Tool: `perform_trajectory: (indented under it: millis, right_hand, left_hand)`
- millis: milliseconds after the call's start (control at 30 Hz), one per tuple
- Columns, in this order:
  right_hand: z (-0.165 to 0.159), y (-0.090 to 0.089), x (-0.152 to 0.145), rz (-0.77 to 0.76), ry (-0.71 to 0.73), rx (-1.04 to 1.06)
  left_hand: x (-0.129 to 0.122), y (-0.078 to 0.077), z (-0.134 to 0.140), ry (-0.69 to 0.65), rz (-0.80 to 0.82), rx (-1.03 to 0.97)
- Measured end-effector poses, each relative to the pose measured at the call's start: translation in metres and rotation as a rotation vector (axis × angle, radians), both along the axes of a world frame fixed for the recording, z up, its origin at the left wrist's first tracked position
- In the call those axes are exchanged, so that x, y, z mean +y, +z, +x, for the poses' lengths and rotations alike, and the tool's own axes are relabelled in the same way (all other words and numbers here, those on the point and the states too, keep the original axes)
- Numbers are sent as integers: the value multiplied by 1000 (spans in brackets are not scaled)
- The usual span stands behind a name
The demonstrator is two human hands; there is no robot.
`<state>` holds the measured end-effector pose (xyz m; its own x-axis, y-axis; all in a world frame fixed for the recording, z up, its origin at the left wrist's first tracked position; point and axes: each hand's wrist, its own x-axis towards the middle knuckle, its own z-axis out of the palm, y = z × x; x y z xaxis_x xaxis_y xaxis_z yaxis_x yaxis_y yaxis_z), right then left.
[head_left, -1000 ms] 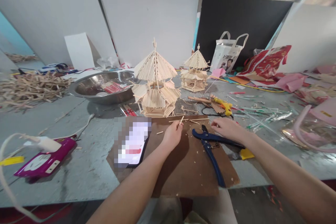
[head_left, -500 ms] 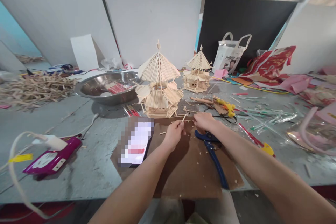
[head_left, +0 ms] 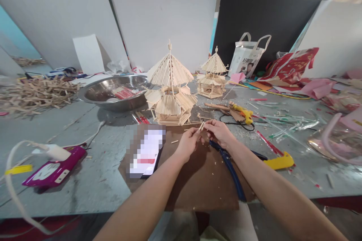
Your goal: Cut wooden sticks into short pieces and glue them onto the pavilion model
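Observation:
Over the brown board (head_left: pixel 198 192), my left hand (head_left: pixel 188 145) is closed in a pinch on a short wooden stick (head_left: pixel 201 125). My right hand (head_left: pixel 220 132) meets it, thumb and forefinger pinched at the upper end of what looks like a second stick beside the first. The fingertips of both hands nearly touch. Under my right wrist lies a blue-handled cutter (head_left: pixel 232 175), partly covered by the forearm. A loose stick piece (head_left: pixel 174 142) rests left of my hands. Just beyond them stands a stick-built pavilion model (head_left: pixel 171 101) with a pointed roof.
A smaller pavilion (head_left: pixel 212 75) stands behind to the right. Left are a phone (head_left: pixel 145 152), a metal basin (head_left: pixel 96 96), a stick pile (head_left: pixel 39 94) and a purple power strip (head_left: pixel 55 169). A yellow glue gun (head_left: pixel 243 113), plastic wrappers (head_left: pixel 294 126) and a yellow handle (head_left: pixel 279 162) lie right.
My right hand has moved left from the board's far edge to meet my left hand at the stick. A second stick now seems to show between them. The left hand has barely moved.

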<state>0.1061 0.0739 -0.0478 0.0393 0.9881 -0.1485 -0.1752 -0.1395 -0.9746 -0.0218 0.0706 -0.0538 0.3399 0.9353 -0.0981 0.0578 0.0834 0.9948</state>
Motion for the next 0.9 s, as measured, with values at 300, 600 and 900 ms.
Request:
perform_trajectory:
  millis: [300,600,900]
  right_hand:
    - [0,-6,0,19,-20,75]
    - [0,1,-2,-4,-15,48]
    - [-4,-2,-3,4,-88,56]
  left_hand:
    - [3,-3,-1,-71,4,-22]
    - [3,-2,-1,-82,36,29]
    - [-1,-5,-5,22,485,612]
